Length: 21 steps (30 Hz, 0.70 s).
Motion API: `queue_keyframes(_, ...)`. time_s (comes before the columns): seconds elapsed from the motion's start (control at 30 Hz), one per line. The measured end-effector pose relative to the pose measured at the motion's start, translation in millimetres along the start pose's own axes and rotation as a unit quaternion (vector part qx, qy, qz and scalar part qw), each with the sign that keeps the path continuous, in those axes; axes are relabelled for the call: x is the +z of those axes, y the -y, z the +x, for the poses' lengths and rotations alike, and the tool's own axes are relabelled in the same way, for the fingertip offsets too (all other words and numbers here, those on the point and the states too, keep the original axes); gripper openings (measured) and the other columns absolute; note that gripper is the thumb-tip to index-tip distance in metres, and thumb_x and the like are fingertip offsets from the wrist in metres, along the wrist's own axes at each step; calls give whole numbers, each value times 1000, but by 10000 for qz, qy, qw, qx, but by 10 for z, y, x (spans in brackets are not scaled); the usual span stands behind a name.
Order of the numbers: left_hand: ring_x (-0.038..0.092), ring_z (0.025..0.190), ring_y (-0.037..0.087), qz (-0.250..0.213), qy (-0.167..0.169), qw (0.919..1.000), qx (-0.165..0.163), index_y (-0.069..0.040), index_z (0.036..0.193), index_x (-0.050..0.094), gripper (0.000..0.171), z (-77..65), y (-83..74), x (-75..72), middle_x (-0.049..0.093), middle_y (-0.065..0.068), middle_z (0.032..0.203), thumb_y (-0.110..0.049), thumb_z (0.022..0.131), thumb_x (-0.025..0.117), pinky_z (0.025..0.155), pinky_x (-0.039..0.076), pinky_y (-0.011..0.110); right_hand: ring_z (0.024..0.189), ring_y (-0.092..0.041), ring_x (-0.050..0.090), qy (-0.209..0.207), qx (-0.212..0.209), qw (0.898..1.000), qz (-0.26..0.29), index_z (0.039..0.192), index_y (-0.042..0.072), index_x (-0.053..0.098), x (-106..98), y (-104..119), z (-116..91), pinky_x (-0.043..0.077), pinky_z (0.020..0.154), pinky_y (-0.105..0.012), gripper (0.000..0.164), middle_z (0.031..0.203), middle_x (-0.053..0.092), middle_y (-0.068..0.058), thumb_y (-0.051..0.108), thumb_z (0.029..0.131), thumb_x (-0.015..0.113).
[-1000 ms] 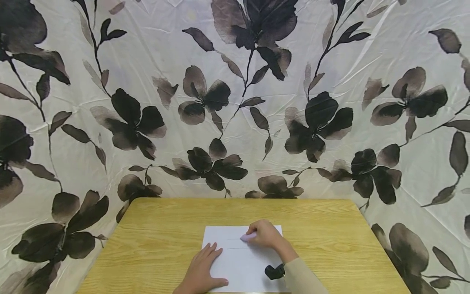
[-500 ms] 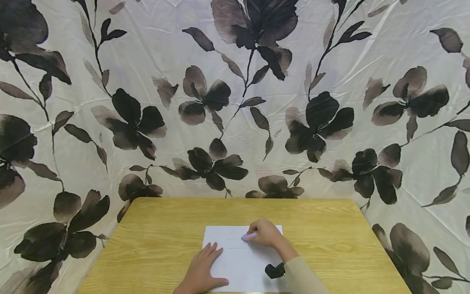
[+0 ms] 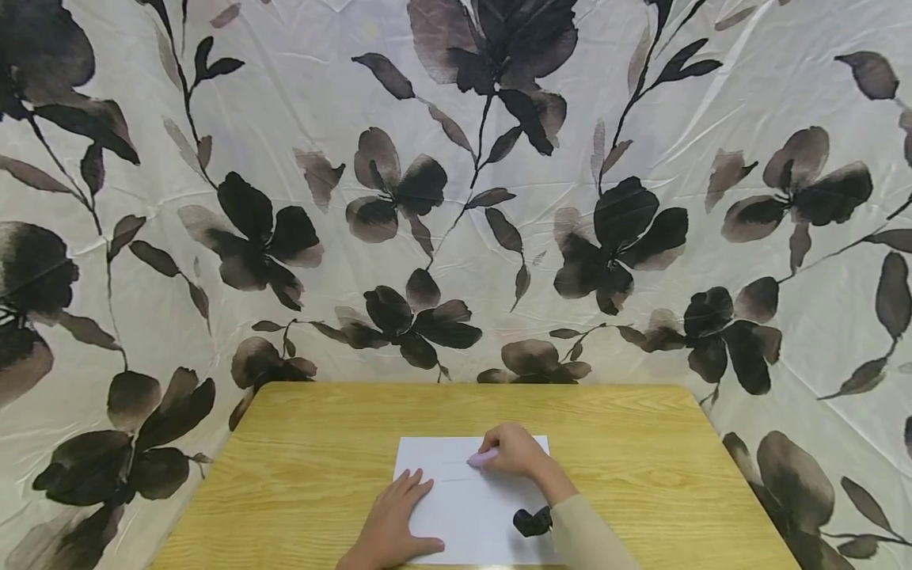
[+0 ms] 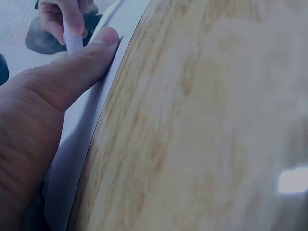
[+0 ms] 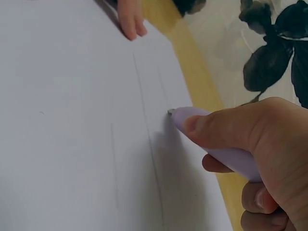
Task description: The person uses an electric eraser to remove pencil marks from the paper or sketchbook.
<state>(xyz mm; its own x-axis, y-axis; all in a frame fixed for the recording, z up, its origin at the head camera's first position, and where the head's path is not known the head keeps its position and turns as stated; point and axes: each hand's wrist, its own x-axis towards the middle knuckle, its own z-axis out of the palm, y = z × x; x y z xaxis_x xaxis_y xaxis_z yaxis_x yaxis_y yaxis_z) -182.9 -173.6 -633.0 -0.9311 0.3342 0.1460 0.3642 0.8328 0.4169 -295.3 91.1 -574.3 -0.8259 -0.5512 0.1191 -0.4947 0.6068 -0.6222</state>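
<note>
A white sheet of paper (image 3: pixel 470 514) lies on the table, with a few thin, roughly parallel lines across it. My right hand (image 3: pixel 514 453) pinches a thick lilac pen-shaped tool (image 5: pixel 238 161) with a short grey metal tip. That tip is right at the paper, at the end of one faint line (image 5: pixel 163 83), beside a longer line (image 5: pixel 147 122). My left hand (image 3: pixel 393 518) rests on the sheet's left side, fingers straight and thumb spread. In the left wrist view its thumb (image 4: pixel 79 67) lies along the paper near the edge.
The yellow wood-grain table (image 3: pixel 306 459) extends around the sheet. A black device (image 3: pixel 531 522) sits at the right wrist, by the beige sleeve (image 3: pixel 591 534). Behind the table hangs a white cloth (image 3: pixel 513 332) printed with dark flowers.
</note>
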Motion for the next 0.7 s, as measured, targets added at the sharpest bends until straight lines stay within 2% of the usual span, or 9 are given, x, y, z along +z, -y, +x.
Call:
queue_keyframes(0.17,31,138,40,-42,-64,9999,83,-12,139,53,102,1,-9,5,43,15,148,-82,65,61,105,27,64,73,-2,58,82,-118,9999,54,81,18,76,21,19,33,50,67,-24,10,78,67,14,18,74,84)
queue_keyframes(0.4,31,138,39,-34,-64,10000,49,-12,139,53,102,6,-3,-37,43,15,148,-81,65,63,106,26,63,71,-5,56,58,167,9998,49,80,18,76,-25,38,39,47,65,-26,10,76,66,14,22,75,84)
queue_keyframes(0.57,31,138,39,17,-68,10000,43,-13,139,53,102,-12,12,-24,43,14,147,-82,65,62,105,27,63,71,-4,57,77,40,9999,81,80,18,77,21,27,80,48,65,-25,11,75,66,14,17,72,85)
queue_keyframes(0.7,31,138,41,-25,-47,10000,80,-12,139,53,102,-9,-1,-23,42,16,148,-82,66,61,104,27,65,72,-3,57,136,-26,9999,36,81,20,77,62,41,129,49,67,-25,11,76,65,16,19,73,84)
